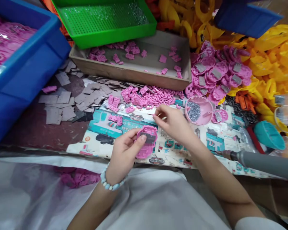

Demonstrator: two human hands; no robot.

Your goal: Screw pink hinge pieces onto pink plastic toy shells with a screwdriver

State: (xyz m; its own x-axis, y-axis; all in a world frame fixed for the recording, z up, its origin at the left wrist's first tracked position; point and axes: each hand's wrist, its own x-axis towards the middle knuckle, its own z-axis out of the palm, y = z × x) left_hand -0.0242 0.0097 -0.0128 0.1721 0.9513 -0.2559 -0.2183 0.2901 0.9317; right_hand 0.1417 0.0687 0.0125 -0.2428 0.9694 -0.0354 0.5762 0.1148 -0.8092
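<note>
My left hand (pixel 124 153) grips a pink moulded plastic part (pixel 146 151) at the front of the table, with a dark grey plate (pixel 147 138) set in its face. My right hand (pixel 171 123) hovers just to the right with its fingertips pinched together. Whether those fingers hold a tiny piece, I cannot tell. Closest to that hand lie a heap of small pink pieces (pixel 153 99) and a pink dish of small metal parts (pixel 194 111). Similar pink parts with grey plates (pixel 216 72) are piled to the right.
A printed paper sheet (pixel 172 150) covers the table under my hands. Behind it are a cardboard tray (pixel 134 75) of pink pieces, a green perforated tray (pixel 103 19) and loose grey plates (pixel 62 102). A blue crate (pixel 26 70) stands left; yellow plastic parts (pixel 268 64) and a grey tube (pixel 266 164) lie right.
</note>
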